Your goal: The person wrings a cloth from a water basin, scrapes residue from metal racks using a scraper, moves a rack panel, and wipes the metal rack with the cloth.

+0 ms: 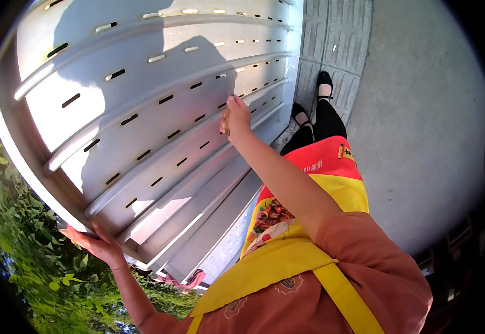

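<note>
Best to brace the rack (153,83) out front with left hand (104,247) spread on its edge (22,175) — and go easy near the slots (200,118) with right hand (239,118) clamped on some brown thing (227,121).

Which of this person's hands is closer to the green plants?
The left hand: it is at the slotted rack's outer edge, right beside the plants. The right hand is farther off, across the rack toward its opposite side.

Single head cam, wide fisheye look, aimed forward and steeply down past apron (264,259), slotted panel (156,128) pretty close.
</note>
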Demonstrator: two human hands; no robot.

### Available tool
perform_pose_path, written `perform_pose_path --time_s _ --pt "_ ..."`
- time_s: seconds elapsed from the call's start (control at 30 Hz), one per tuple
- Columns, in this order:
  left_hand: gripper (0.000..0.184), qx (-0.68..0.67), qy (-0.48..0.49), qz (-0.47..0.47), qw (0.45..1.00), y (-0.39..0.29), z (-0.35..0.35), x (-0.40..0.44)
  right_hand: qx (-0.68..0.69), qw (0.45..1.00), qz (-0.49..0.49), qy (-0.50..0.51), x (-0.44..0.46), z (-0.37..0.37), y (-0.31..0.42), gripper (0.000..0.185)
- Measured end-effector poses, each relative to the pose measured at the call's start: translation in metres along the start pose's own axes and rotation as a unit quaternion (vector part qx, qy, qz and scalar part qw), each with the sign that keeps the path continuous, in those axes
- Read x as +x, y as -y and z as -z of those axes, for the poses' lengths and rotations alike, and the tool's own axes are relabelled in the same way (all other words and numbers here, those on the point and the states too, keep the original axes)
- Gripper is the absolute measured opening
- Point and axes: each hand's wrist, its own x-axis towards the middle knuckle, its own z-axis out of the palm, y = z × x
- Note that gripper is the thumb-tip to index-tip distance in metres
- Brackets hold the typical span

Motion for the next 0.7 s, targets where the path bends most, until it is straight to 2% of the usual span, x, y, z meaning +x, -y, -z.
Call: perform_pose_path --time_s 0.03,0.13,0.17,0.2,0.27,0.33,0.37,0.47,0.57,0.7 --pt "0.054 -0.002 -0.002 0.001 1.0 -0.002 -0.001 0.0 -0.003 1.0 0.01 0.004 0.002 0.005 0.003 0.033" --pt "0.054 0.001 0.003 0.006 1.0 -0.004 0.002 0.001 -0.186 0.98 0.032 0.057 0.001 0.0 0.009 0.042" --pt "0.054 0.005 0.002 0.013 1.0 -0.005 0.001 0.001 -0.284 0.936 0.197 0.073 0.012 0.006 0.001 0.044" --pt "0.054 0.01 0.006 0.021 1.0 -0.005 0.002 0.001 -0.372 0.856 0.351 0.083 0.029 0.023 -0.018 0.046" --pt "0.055 0.01 0.012 0.014 1.0 -0.001 0.003 -0.002 -0.408 0.836 0.363 0.058 0.022 0.04 -0.022 0.049" --pt "0.055 0.007 0.002 0.013 1.0 -0.001 -0.002 0.0 -0.299 0.948 0.106 0.001 -0.003 0.035 0.023 0.051" --pt "0.055 0.007 0.001 0.011 1.0 -0.001 -0.001 0.0 -0.276 0.956 0.101 0.017 0.009 0.039 0.023 0.047" --pt "0.054 0.008 0.006 0.012 1.0 -0.002 0.001 -0.001 -0.13 0.991 -0.011 0.031 0.024 0.018 0.029 0.024" --pt "0.055 -0.005 0.002 0.017 1.0 -0.003 0.0 -0.001 -0.113 0.993 -0.01 -0.026 0.04 -0.006 0.032 0.039" --pt "0.055 0.022 0.013 0.039 0.999 -0.004 0.001 -0.001 -0.15 0.988 -0.012 0.022 0.045 0.004 0.039 0.025"
